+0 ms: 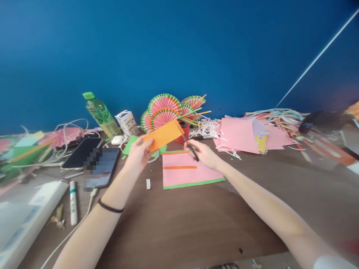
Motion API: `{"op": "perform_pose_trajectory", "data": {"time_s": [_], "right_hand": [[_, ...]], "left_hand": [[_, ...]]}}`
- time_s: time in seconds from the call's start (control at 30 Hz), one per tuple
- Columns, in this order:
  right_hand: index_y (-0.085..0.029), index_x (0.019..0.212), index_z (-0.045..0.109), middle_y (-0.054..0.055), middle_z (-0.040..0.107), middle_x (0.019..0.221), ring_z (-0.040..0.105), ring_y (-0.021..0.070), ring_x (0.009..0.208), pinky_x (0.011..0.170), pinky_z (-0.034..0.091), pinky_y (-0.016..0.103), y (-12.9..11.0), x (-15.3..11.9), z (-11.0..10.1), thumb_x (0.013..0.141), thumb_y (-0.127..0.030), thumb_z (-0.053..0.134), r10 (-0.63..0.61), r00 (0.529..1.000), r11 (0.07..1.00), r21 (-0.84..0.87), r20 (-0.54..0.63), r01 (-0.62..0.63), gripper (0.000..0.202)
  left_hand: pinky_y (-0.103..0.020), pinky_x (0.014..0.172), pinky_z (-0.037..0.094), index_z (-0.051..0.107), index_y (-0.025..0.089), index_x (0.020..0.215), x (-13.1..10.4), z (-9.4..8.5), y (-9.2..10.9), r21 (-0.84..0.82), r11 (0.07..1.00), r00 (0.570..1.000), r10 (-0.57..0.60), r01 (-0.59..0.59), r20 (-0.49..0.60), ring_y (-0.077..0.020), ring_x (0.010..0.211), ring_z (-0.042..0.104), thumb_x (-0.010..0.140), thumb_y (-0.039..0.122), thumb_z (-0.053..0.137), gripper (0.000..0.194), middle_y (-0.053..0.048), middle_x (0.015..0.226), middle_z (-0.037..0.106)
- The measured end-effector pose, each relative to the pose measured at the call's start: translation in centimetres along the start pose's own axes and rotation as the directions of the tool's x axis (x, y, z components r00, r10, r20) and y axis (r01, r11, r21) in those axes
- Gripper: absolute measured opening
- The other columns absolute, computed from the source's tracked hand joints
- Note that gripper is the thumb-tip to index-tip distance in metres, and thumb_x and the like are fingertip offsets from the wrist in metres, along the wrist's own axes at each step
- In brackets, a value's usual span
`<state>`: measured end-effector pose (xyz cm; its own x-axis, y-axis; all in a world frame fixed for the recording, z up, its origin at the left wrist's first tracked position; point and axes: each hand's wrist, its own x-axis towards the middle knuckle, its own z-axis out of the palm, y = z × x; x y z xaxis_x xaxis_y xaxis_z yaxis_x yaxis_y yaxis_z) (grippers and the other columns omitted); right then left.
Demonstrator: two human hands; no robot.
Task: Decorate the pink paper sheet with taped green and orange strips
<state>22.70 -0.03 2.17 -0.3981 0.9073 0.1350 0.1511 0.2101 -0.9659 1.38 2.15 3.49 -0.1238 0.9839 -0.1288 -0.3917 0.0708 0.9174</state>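
Observation:
My left hand (142, 153) pinches the left end of an orange sheet of paper (164, 135), holding it up and tilted above the table. In my right hand (203, 151) is a pair of scissors (192, 149) with black handles; the blades meet the sheet's right end, where a narrow strip stands slightly apart. Beneath, a pink sheet (185, 177) with green edging lies flat on the table. An orange strip (180, 167) rests across it. Green paper (131, 145) lies behind my left hand.
Pleated paper fans (164, 108) stand behind in a red holder (182, 131). At left are a green bottle (102, 116), a small carton (127, 122), phones (82, 152), a marker (73, 203) and cables. Pink sheets (239, 134) and paper strips lie right, before the blue wall.

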Motion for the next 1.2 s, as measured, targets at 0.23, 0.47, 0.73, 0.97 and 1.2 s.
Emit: {"op": "perform_pose_trajectory", "data": {"time_s": [0.23, 0.47, 0.73, 0.97, 1.2], "right_hand": [[-0.018, 0.08, 0.044, -0.005, 0.041, 0.062, 0.038, 0.0073, 0.053, 0.053, 0.035, 0.024, -0.1, 0.1, 0.0, 0.074, -0.045, 0.056, 0.009, 0.999, 0.999, 0.048, 0.044, -0.011, 0.03], [-0.019, 0.082, 0.044, -0.007, 0.039, 0.058, 0.04, 0.0082, 0.052, 0.052, 0.034, 0.024, 0.2, 0.1, -0.2, 0.077, -0.045, 0.053, 0.014, 0.999, 1.0, 0.002, 0.04, -0.014, 0.028], [-0.018, 0.083, 0.045, -0.006, 0.041, 0.06, 0.039, 0.0079, 0.052, 0.053, 0.033, 0.024, 0.6, 0.2, -0.1, 0.077, -0.045, 0.052, 0.006, 1.0, 1.0, -0.01, 0.001, -0.006, 0.029], [-0.018, 0.081, 0.046, -0.006, 0.041, 0.058, 0.04, 0.008, 0.052, 0.053, 0.033, 0.023, 1.0, 0.2, -0.1, 0.075, -0.042, 0.055, -0.004, 1.0, 1.0, -0.015, -0.029, 0.003, 0.026], [-0.017, 0.081, 0.048, -0.006, 0.04, 0.054, 0.042, 0.0091, 0.049, 0.052, 0.035, 0.024, 1.0, 0.2, 0.0, 0.074, -0.041, 0.055, 0.011, 0.998, 0.999, -0.033, -0.058, -0.013, 0.026]], "left_hand": [[-0.021, 0.057, 0.052, 0.058, 0.015, 0.087, 0.0, -0.3, -0.1, 0.057, 0.993, 0.994, 0.095, -0.098, 0.058, -0.013, 0.066, 0.064, 0.053, 0.011, 0.07, 0.036, -0.002, 0.077, 0.067], [-0.021, 0.059, 0.051, 0.059, 0.016, 0.085, -0.5, 0.0, 0.0, 0.091, 0.989, 0.991, 0.108, -0.116, 0.084, -0.0137, 0.067, 0.064, 0.054, 0.013, 0.07, 0.034, -0.002, 0.077, 0.067], [-0.02, 0.06, 0.051, 0.059, 0.015, 0.084, -0.3, 0.0, -0.4, 0.059, 0.992, 0.99, 0.101, -0.107, 0.098, -0.0121, 0.067, 0.063, 0.056, 0.01, 0.069, 0.029, -0.001, 0.077, 0.066], [-0.022, 0.063, 0.053, 0.057, 0.013, 0.083, -0.2, 0.1, -0.4, 0.049, 0.997, 0.996, 0.05, -0.054, 0.076, -0.0109, 0.065, 0.063, 0.059, 0.007, 0.067, 0.027, -0.001, 0.077, 0.066], [-0.023, 0.064, 0.055, 0.058, 0.013, 0.082, -0.2, 0.2, -0.4, 0.046, 0.999, 0.998, 0.017, -0.019, 0.054, -0.0112, 0.064, 0.064, 0.061, 0.004, 0.065, 0.024, -0.002, 0.079, 0.066]]}}
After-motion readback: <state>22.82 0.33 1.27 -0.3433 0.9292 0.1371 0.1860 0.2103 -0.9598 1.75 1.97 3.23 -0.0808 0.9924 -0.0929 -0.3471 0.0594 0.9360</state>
